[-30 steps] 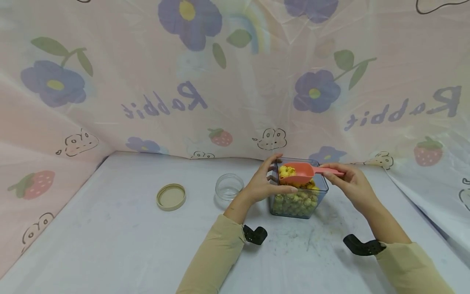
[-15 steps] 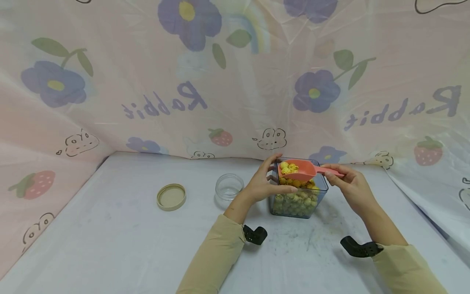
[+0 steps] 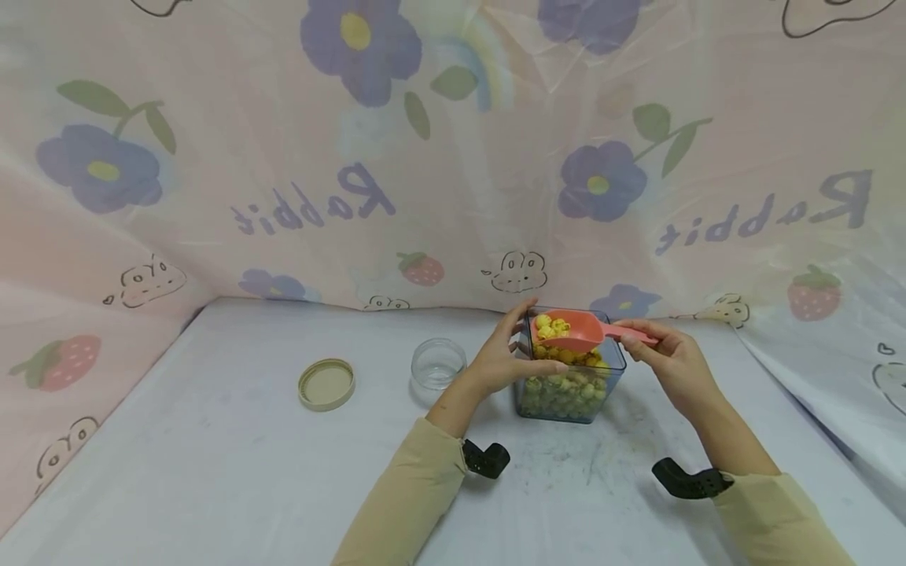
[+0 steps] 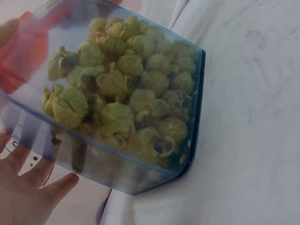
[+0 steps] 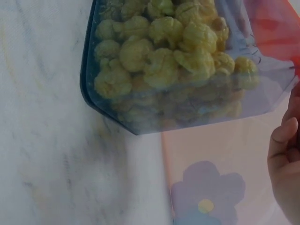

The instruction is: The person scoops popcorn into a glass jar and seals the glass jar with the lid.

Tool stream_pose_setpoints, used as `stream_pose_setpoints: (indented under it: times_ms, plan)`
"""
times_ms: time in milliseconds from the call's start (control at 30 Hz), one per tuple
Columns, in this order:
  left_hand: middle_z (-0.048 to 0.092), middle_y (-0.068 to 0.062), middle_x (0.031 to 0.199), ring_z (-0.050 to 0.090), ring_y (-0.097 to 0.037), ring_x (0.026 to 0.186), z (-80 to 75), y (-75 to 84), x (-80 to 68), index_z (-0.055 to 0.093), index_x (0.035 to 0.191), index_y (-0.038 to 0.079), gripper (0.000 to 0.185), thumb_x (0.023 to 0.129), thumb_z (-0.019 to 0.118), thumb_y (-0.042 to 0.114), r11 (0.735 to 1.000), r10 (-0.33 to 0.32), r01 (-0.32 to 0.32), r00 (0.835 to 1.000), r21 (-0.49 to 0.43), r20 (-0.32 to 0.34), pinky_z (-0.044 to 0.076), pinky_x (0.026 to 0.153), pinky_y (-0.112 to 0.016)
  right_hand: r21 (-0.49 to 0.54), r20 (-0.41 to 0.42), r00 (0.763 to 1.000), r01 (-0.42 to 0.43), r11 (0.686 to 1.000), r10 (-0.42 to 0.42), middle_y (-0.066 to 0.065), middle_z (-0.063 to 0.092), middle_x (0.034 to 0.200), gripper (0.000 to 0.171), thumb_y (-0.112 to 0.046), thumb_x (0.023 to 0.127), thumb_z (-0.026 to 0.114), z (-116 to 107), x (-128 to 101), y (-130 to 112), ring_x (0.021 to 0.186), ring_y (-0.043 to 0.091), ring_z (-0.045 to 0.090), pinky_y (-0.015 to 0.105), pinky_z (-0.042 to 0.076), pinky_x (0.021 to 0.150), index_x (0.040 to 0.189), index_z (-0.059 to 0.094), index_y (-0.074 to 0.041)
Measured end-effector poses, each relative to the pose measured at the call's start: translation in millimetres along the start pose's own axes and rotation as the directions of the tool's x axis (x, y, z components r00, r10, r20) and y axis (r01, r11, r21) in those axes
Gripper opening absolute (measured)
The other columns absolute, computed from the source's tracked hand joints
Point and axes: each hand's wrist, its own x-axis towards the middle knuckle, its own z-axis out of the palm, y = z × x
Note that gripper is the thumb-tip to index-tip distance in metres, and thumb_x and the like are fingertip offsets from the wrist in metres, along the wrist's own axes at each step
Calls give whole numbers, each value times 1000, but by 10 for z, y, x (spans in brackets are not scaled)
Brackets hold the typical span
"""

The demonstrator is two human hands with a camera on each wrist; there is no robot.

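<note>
Over the last second the pink scoop (image 3: 575,330), heaped with yellow popcorn (image 3: 550,325), lifts slightly out of the clear square tub (image 3: 570,387) and now hangs just above its rim, so a load looks ready to carry away. The right hand (image 3: 668,363) pinches the scoop's handle; the left hand (image 3: 506,358) curls round the tub's left wall, steadying it on the bench (image 3: 212,464). An empty small jar (image 3: 438,363) and its lid (image 3: 326,384) wait to the left; the rise may partly be head-camera shift.
</note>
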Motion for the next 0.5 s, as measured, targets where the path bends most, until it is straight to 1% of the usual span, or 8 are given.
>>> stream_pose_setpoints:
  times_ms: [100, 267, 333, 500]
  plan:
    - [23, 6, 157, 26, -25, 144, -3, 15, -11, 21, 148, 46, 96, 76, 81, 26, 999, -14, 14, 1000, 34, -3, 28, 114, -52, -16, -4, 1000, -4, 1000, 4, -13, 57, 96, 24, -20, 98, 55, 3, -4, -15, 82, 8, 50, 19, 43, 70, 120, 64, -13]
    - [24, 5, 157, 27, -27, 143, -15, 55, -38, 19, 151, 41, 98, 76, 82, 29, 996, -24, 26, 999, 89, -21, 29, 112, -56, -28, -17, 1000, -15, 999, 15, -9, 56, 94, 26, -23, 98, 55, 10, -10, -48, 81, 10, 50, 21, 43, 69, 120, 63, -12]
    - [26, 5, 157, 28, -26, 143, -22, 79, -52, 20, 152, 37, 99, 75, 82, 31, 992, -25, 28, 999, 119, -29, 30, 112, -55, -37, -22, 1000, -18, 999, 17, -7, 56, 94, 27, -24, 98, 56, 14, -16, -59, 81, 11, 50, 22, 43, 68, 120, 63, -11]
    - [30, 2, 156, 32, -23, 142, -26, 151, -93, 21, 154, 28, 102, 73, 83, 37, 975, -26, 36, 998, 219, -48, 32, 111, -53, -51, -39, 999, -6, 999, 4, -9, 55, 90, 26, -21, 97, 57, 29, -55, -75, 79, 11, 49, 24, 41, 64, 120, 64, -12]
